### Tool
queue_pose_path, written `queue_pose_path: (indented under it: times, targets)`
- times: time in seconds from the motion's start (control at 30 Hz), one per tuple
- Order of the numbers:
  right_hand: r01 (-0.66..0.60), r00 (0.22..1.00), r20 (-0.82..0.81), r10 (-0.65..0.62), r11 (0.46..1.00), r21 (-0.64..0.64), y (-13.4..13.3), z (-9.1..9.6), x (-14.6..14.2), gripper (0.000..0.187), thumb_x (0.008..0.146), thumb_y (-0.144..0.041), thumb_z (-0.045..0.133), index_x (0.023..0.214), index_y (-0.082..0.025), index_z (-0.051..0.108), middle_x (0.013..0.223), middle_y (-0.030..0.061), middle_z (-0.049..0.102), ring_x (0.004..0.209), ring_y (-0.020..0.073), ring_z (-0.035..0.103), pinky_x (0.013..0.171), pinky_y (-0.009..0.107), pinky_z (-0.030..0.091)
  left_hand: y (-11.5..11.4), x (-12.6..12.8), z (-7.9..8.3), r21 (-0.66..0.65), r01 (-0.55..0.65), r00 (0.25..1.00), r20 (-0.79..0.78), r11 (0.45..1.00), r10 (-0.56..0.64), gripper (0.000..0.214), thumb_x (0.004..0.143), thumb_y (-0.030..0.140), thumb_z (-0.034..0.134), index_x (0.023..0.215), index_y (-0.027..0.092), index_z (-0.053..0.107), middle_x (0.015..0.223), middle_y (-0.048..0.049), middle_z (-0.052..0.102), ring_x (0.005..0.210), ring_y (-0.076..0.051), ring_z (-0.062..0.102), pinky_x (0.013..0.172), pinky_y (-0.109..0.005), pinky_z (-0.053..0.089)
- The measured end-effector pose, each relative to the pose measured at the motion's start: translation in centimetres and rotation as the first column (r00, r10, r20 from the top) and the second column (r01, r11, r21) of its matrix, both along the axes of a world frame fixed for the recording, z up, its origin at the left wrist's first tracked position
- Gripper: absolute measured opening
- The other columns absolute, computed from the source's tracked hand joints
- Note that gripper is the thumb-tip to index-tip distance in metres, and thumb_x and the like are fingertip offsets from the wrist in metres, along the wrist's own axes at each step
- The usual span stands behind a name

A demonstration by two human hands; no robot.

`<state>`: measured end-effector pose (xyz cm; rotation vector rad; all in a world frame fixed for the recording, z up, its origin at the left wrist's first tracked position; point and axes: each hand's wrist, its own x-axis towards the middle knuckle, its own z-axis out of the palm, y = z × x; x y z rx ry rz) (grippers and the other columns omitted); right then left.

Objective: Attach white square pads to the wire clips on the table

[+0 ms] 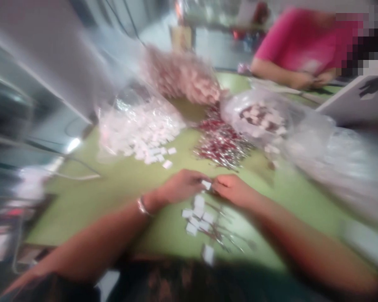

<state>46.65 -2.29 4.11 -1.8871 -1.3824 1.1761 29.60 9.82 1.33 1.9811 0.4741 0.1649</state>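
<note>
The picture is blurred by motion. My left hand (182, 186) and my right hand (234, 189) meet over the green table (113, 184), fingers pinched together on a small white piece (206, 184) held between them. Just below my hands lies a small cluster of white pieces (198, 218) with thin red-tipped wires (227, 237) beside them. A bracelet sits on my left wrist.
A clear bag spilling white pieces (138, 126) lies at the left, a bag of pinkish parts (182, 77) behind it, a heap of red and silver parts (222, 142) in the middle, more clear bags (264, 115) to the right. A person in pink (299, 42) sits opposite.
</note>
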Motion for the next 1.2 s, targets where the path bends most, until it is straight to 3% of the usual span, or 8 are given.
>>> queue_pose_path:
  times: [0.17, 0.23, 0.3, 0.37, 0.5, 0.67, 0.8, 1.2]
  targets:
    - [-0.102, 0.969, 0.237, 0.069, 0.987, 0.128, 0.3, -0.3, 0.3, 0.025, 0.09, -0.024, 0.05, 0.068, -0.018, 0.06, 0.068, -0.0008, 0.061, 0.063, 0.0113, 0.051, 0.063, 0.025, 0.038, 2.4, -0.8, 1.5, 0.322, -0.034, 0.994, 0.107, 0.946, -0.001, 0.04, 0.084, 0.039, 0.063, 0.119, 0.021, 0.064, 0.115, -0.0088, 0.067, 0.099, -0.021, 0.062, 0.092, -0.036, 0.048]
    - [-0.175, 0.932, 0.343, 0.115, 0.974, 0.147, 0.1, -0.5, 0.4, 0.024, 0.091, -0.023, 0.052, 0.07, -0.018, 0.062, 0.07, -0.0001, 0.062, 0.064, 0.0117, 0.052, 0.064, 0.026, 0.038, 3.9, -1.4, 2.0, 0.558, -0.227, 0.97, 0.058, 0.798, 0.235, 0.037, 0.088, 0.037, 0.058, 0.118, 0.016, 0.063, 0.12, -0.0142, 0.063, 0.11, -0.027, 0.057, 0.1, -0.045, 0.042]
    - [-0.235, 0.887, 0.44, 0.137, 0.956, 0.176, -0.1, -0.8, 0.2, 0.019, 0.091, -0.023, 0.054, 0.076, -0.018, 0.065, 0.078, 0.0021, 0.063, 0.07, 0.013, 0.053, 0.068, 0.027, 0.039, 5.0, -2.0, 2.4, 0.713, -0.258, 0.884, -0.098, 0.652, 0.457, 0.031, 0.091, 0.035, 0.05, 0.106, 0.013, 0.066, 0.111, -0.0178, 0.064, 0.107, -0.032, 0.057, 0.096, -0.049, 0.043]
    - [-0.304, 0.853, 0.492, 0.173, 0.931, 0.2, -0.5, -1.0, 0.0, 0.016, 0.092, -0.023, 0.053, 0.084, -0.018, 0.066, 0.086, 0.0043, 0.063, 0.076, 0.0142, 0.055, 0.071, 0.028, 0.04, 5.4, -2.5, 2.9, 0.768, -0.194, 0.795, -0.242, 0.61, 0.557, 0.032, 0.092, 0.036, 0.046, 0.103, 0.013, 0.065, 0.103, -0.018, 0.064, 0.095, -0.033, 0.061, 0.083, -0.046, 0.048]
    - [-0.491, 0.792, 0.488, 0.366, 0.858, 0.153, -0.8, -0.5, 0.0, 0.026, 0.096, -0.024, 0.047, 0.079, -0.018, 0.066, 0.078, 0.0021, 0.063, 0.072, 0.0129, 0.055, 0.069, 0.026, 0.04, 5.0, -3.0, 3.9, 0.775, -0.153, 0.741, -0.32, 0.613, 0.59, 0.037, 0.093, 0.041, 0.04, 0.105, 0.014, 0.061, 0.093, -0.0158, 0.066, 0.08, -0.031, 0.063, 0.066, -0.038, 0.047]
    - [-0.158, 0.663, 0.74, -0.11, 0.946, 0.282, 0.8, -0.1, 1.7, 0.023, 0.097, -0.028, 0.046, 0.09, -0.019, 0.067, 0.093, 0.0048, 0.064, 0.077, 0.016, 0.057, 0.064, 0.028, 0.037, 5.0, -3.1, 3.4, 0.714, -0.074, 0.774, -0.399, 0.697, 0.491, 0.028, 0.088, 0.037, 0.047, 0.089, 0.015, 0.063, 0.086, -0.0137, 0.067, 0.078, -0.029, 0.063, 0.064, -0.035, 0.046]
    - [-0.058, 0.479, 0.863, -0.16, 0.975, 0.213, 2.0, -0.7, 2.4, 0.02, 0.095, -0.029, 0.049, 0.097, -0.018, 0.065, 0.102, 0.0076, 0.062, 0.086, 0.0201, 0.058, 0.061, 0.03, 0.034, 4.8, -2.4, 1.7, 0.698, -0.049, 0.874, -0.316, 0.715, 0.369, 0.021, 0.087, 0.026, 0.048, 0.089, 0.015, 0.066, 0.093, -0.0127, 0.066, 0.086, -0.027, 0.062, 0.074, -0.036, 0.048]
    - [-0.021, 0.521, 0.848, -0.095, 0.992, 0.124, 1.8, -1.0, 1.9, 0.021, 0.097, -0.03, 0.045, 0.094, -0.019, 0.063, 0.1, 0.0074, 0.062, 0.075, 0.0178, 0.057, 0.056, 0.03, 0.028, 3.2, -0.9, -1.0, 0.577, -0.123, 0.989, 0.005, 0.807, 0.147, 0.017, 0.084, 0.021, 0.054, 0.097, 0.017, 0.065, 0.099, -0.0089, 0.067, 0.093, -0.023, 0.06, 0.087, -0.038, 0.048]
